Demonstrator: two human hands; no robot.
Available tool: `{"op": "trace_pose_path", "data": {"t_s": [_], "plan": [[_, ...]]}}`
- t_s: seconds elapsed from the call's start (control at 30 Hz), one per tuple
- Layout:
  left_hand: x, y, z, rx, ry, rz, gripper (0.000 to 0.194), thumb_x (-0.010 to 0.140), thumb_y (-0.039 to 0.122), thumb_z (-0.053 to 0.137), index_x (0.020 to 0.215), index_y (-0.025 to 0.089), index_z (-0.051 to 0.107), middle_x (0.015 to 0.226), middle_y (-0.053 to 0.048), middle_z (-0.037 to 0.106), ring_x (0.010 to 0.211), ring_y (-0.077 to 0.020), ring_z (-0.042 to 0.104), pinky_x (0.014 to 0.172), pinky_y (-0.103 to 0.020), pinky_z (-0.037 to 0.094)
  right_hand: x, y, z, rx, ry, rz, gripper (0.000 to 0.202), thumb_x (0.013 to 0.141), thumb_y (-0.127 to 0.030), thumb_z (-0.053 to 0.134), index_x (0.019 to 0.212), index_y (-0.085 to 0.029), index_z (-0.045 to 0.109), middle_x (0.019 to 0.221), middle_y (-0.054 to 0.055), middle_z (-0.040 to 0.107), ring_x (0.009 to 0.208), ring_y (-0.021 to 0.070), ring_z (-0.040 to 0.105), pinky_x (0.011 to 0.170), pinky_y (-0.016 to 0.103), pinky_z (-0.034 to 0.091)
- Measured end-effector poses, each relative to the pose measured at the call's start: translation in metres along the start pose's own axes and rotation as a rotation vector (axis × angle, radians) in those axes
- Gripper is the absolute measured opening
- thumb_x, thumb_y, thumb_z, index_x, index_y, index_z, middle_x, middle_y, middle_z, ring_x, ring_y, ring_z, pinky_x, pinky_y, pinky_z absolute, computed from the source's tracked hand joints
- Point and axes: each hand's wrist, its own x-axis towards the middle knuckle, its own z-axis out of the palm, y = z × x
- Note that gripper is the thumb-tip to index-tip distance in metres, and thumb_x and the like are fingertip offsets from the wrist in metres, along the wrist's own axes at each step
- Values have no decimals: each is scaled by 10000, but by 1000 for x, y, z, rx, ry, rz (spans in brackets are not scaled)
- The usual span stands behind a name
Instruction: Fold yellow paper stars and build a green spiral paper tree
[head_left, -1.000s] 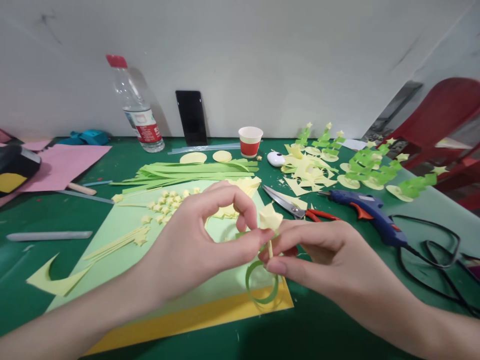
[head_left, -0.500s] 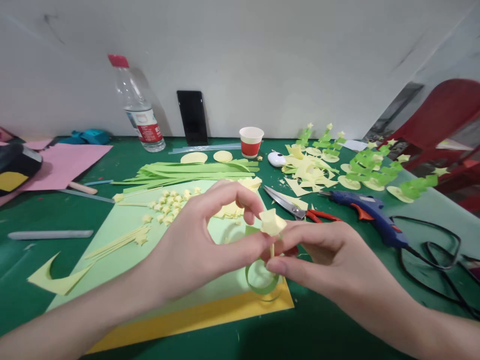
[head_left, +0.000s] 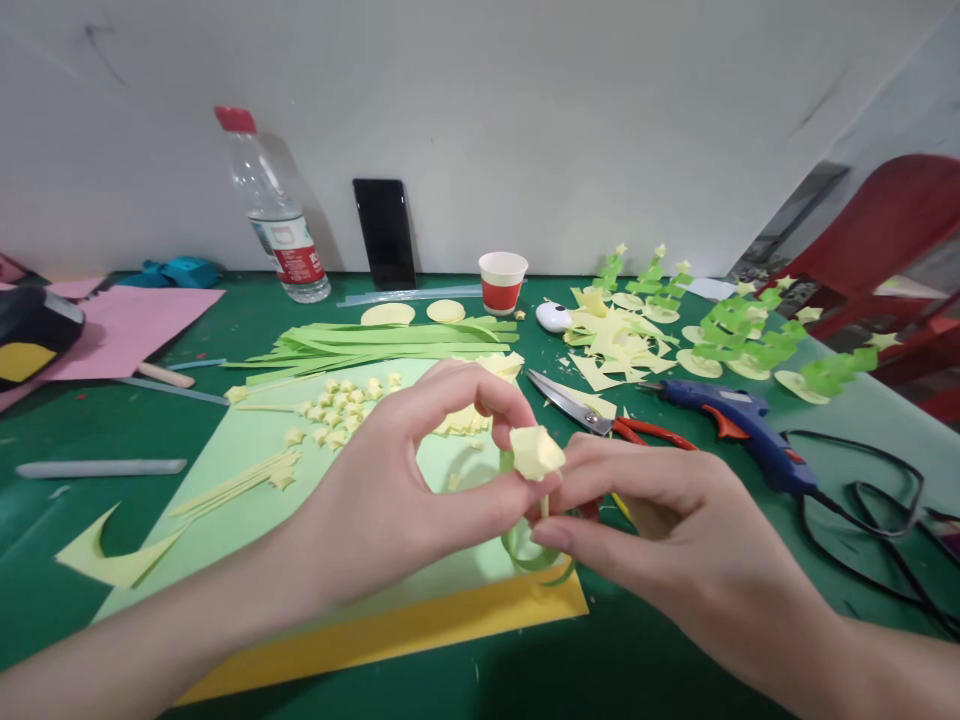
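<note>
Over the middle of the green sheet, a pale yellow paper star [head_left: 537, 453] sits atop a thin stem. My left hand [head_left: 382, 490] curls around the star, its thumb just under it and its index finger arched behind. Between thumb and fingers, my right hand [head_left: 667, 520] pinches the thin stem below the star. A curled green paper strip [head_left: 529, 558] hangs beneath both hands. Exactly where the strip joins the stem is hidden by my fingers. Several small folded paper stars [head_left: 337, 410] lie to the left of my hands.
Scissors [head_left: 589, 412] and a blue glue gun [head_left: 720, 405] with its cord lie to the right. Finished green spirals with stars [head_left: 739, 335] stand behind them. Green paper strips [head_left: 382, 345], a paper cup [head_left: 502, 283], a phone [head_left: 385, 235] and a bottle [head_left: 289, 240] are farther back.
The star has tipped and shifted slightly left and down in my fingers. The green curl below has turned and swung a little right. My right hand has moved slightly right.
</note>
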Motion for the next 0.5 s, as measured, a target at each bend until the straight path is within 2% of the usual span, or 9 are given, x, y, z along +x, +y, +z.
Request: {"op": "trace_pose_path", "data": {"t_s": [0.23,0.33,0.4,0.5], "plan": [[2,-2,3,-29,23,-28,118,676,166,625,711,242,541,742,74,516,715,-99,468,654,-168,376,4,0,0,2,-5,46,140,623,-138,665,510,-210,629,556,-23,603,546,100,552,532,174,473],[2,-3,5,-71,67,-50,213,683,278,677,849,290,543,850,69,516,864,-124,481,762,-191,381,5,-1,-3,25,-7,123,119,636,-162,667,533,-210,630,577,-30,600,549,94,546,540,177,467],[1,-4,6,-93,136,-56,301,691,340,679,942,306,516,924,55,505,966,-146,462,812,-212,381,5,-1,-7,63,2,161,111,643,-176,685,555,-215,631,589,-39,593,568,87,540,547,165,453],[1,-3,8,-57,179,5,117,764,299,605,847,267,530,865,46,506,890,-134,473,793,-215,393,7,0,-13,140,30,177,103,657,-235,710,578,-231,643,661,-36,585,641,88,540,571,158,442]]}}
